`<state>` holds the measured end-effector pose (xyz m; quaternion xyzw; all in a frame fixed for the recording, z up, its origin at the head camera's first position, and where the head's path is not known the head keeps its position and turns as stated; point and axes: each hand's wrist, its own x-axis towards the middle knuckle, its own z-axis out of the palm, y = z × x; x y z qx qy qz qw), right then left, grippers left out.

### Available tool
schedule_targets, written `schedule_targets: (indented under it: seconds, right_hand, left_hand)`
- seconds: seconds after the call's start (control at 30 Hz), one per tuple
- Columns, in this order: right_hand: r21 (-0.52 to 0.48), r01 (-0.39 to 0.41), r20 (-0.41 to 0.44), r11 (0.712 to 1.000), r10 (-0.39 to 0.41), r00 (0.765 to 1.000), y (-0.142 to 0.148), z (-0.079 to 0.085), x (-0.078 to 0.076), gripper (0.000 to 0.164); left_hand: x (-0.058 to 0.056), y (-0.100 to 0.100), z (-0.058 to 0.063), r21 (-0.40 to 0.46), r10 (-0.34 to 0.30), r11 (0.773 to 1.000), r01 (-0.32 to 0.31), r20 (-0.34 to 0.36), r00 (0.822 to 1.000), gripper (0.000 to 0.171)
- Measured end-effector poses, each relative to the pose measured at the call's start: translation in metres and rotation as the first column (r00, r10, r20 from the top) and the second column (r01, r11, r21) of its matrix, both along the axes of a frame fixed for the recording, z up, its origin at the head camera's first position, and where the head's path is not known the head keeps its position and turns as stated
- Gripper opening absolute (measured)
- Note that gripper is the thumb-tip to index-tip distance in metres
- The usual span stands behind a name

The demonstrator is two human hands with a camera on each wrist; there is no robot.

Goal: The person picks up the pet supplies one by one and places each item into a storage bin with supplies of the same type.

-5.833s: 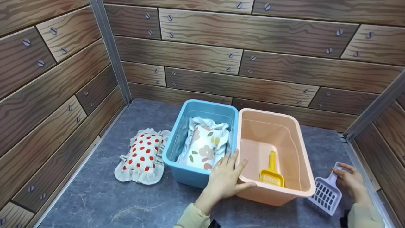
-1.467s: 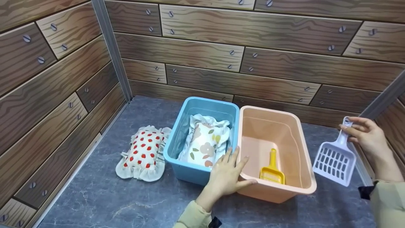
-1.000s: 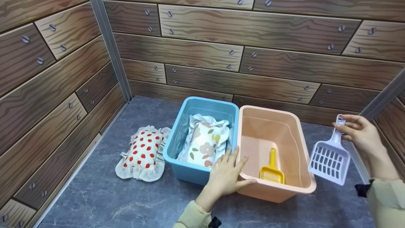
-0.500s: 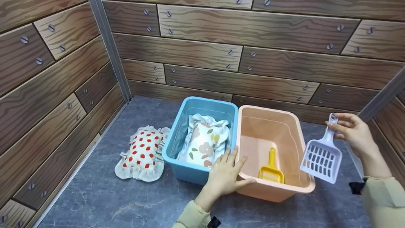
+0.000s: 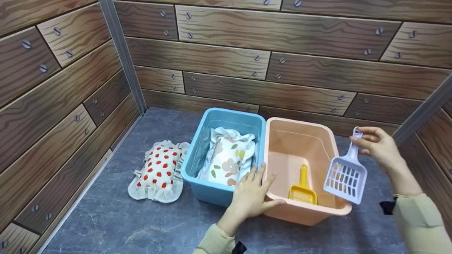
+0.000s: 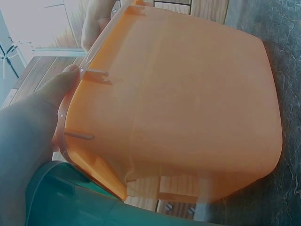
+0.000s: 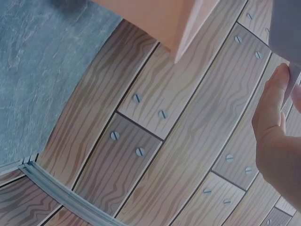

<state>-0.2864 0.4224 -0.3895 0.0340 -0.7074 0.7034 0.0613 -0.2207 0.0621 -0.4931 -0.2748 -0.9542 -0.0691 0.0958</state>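
Note:
My right hand [image 5: 379, 148] pinches the handle top of a pale lilac slotted litter scoop [image 5: 348, 178], which hangs blade down over the right rim of the peach bin [image 5: 300, 213]. In the right wrist view, part of the scoop [image 7: 287, 28] shows above the fingers. A yellow litter scoop [image 5: 303, 192] lies inside the peach bin, handle toward the back. My left hand [image 5: 249, 194] rests with spread fingers on the near rims where the peach bin meets the blue bin [image 5: 212, 192]. Inside the blue bin is a frilled pillow with a flower print [image 5: 227, 162].
A frilled strawberry-print pillow [image 5: 160, 171] lies on the dark grey surface [image 5: 123, 229], left of the blue bin. Wood-pattern walls stand at the left [image 5: 63, 116], the back [image 5: 226, 60] and the right [image 5: 430, 151].
The right hand picked the lilac scoop up from the surface beside the peach bin. Over the last second it has carried it left to the bin's rim. The left hand stays put.

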Motion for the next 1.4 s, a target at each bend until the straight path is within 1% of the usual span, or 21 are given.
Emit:
schedule_targets:
  seconds: [0.2,0.47,0.77,1.0,1.1,1.17,1.23,1.4]
  right_hand:
    - [0.039,-0.006,0.009,0.999,0.005,1.000,-0.008,-0.006,-0.003,0.026]
    - [0.128,-0.010,0.025,0.992,0.007,1.000,-0.017,-0.013,-0.009,0.026]
    - [0.159,-0.018,0.049,0.987,0.010,0.999,-0.023,-0.019,-0.015,0.026]
    - [0.198,-0.039,0.077,0.979,0.024,0.997,-0.029,-0.027,-0.016,0.027]
    - [0.257,-0.035,0.078,0.966,0.015,0.997,-0.030,-0.033,-0.018,0.030]
    - [0.275,-0.033,0.081,0.961,0.011,0.997,-0.031,-0.036,-0.018,0.031]
    - [0.315,-0.033,0.084,0.949,0.006,0.996,-0.032,-0.039,-0.019,0.033]
    - [0.344,-0.041,0.108,0.938,0.004,0.994,-0.038,-0.043,-0.019,0.033]
  left_hand:
    - [0.000,-0.001,0.000,0.013,0.002,1.000,-0.002,0.019,1.000,0.084]
    - [0.000,-0.001,0.001,0.006,0.003,1.000,-0.003,0.010,1.000,0.084]
    - [0.000,0.000,0.002,0.009,0.002,1.000,-0.002,0.031,1.000,0.084]
    - [0.000,0.001,0.002,-0.001,-0.001,1.000,0.001,0.008,1.000,0.084]
    - [0.000,0.001,0.002,-0.001,-0.001,1.000,0.001,0.011,1.000,0.084]
    - [0.000,0.001,0.001,0.002,-0.001,1.000,0.001,0.014,1.000,0.084]
    - [0.000,0.001,0.001,0.005,-0.001,1.000,0.001,0.014,1.000,0.084]
    - [0.000,0.000,0.000,0.009,-0.001,1.000,0.001,0.001,1.000,0.084]
